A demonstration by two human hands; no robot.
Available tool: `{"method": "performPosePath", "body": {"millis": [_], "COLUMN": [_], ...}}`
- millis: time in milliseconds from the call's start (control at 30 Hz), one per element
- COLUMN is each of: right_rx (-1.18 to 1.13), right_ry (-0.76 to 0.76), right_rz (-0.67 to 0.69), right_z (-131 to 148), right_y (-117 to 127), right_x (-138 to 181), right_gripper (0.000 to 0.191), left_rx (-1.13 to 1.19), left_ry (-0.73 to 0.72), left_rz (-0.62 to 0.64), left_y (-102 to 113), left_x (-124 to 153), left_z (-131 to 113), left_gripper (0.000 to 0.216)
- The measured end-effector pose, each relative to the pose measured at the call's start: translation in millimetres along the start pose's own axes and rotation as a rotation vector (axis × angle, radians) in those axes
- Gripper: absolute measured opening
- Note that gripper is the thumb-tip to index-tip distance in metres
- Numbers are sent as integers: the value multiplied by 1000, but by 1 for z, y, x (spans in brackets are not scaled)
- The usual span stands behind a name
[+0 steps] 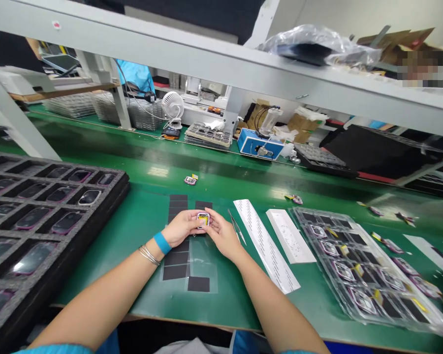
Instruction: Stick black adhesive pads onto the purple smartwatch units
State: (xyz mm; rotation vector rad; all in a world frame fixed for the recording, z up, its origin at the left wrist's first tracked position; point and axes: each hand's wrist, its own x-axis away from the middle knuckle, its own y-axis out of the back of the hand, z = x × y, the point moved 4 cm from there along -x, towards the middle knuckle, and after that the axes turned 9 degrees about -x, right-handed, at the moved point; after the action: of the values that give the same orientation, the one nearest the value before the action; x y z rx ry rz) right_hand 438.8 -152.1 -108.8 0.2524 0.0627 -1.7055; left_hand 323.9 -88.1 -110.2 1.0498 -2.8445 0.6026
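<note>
Between both hands, above the green bench mat, is a small watch-like device point(203, 220) with a purple rim and a yellow patch inside. My left hand point(180, 227) grips its left side, thumb on the face. My right hand point(221, 233) closes on its right side, fingers along the edge. Beneath the hands lie a strip of black adhesive squares point(175, 272) and a clear sheet point(205, 263) with a black square on it. Just right of my right hand are metal tweezers point(237, 227) and a white printed strip point(266, 246).
A grey foam tray point(121, 184) of dark-screened devices stands at left. On the right are a white block point(291, 236) and a clear plastic tray point(339, 295) with devices and black squares. One loose device point(190, 180) lies ahead. A white shelf beam point(192, 56) crosses overhead.
</note>
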Motion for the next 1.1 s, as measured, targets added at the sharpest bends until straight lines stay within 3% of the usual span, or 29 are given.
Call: {"method": "performPosePath", "body": {"millis": [267,433,567,633,833,1000,1100], "right_rx": [-63,-152,-184,-144,12,42,59], "right_ry": [7,-5,34,36,-8,-110,-160], "right_rz": [-69,-67,-200,-259,-277,-297,-310], "right_z": [-1,-9,-14,-16,-24,-26,-24], "right_y": [-5,1,17,24,28,30,29], "right_x": [2,-6,-12,-13,-12,-14,-15], "right_gripper": [42,59,61,55,54,60,60], "left_rx": [-25,28,119,-62,-933,-1262,-1358], "left_ry": [-56,-14,-43,-149,-549,-670,-634], "left_rz": [-32,-93,-115,-190,-676,-822,-1066], "left_y": [1,2,3,6,7,5,36], "left_x": [-2,0,20,38,111,185,242], "left_z": [4,-2,-18,-29,-48,-47,-65], "left_gripper": [44,42,37,40,55,49,41]}}
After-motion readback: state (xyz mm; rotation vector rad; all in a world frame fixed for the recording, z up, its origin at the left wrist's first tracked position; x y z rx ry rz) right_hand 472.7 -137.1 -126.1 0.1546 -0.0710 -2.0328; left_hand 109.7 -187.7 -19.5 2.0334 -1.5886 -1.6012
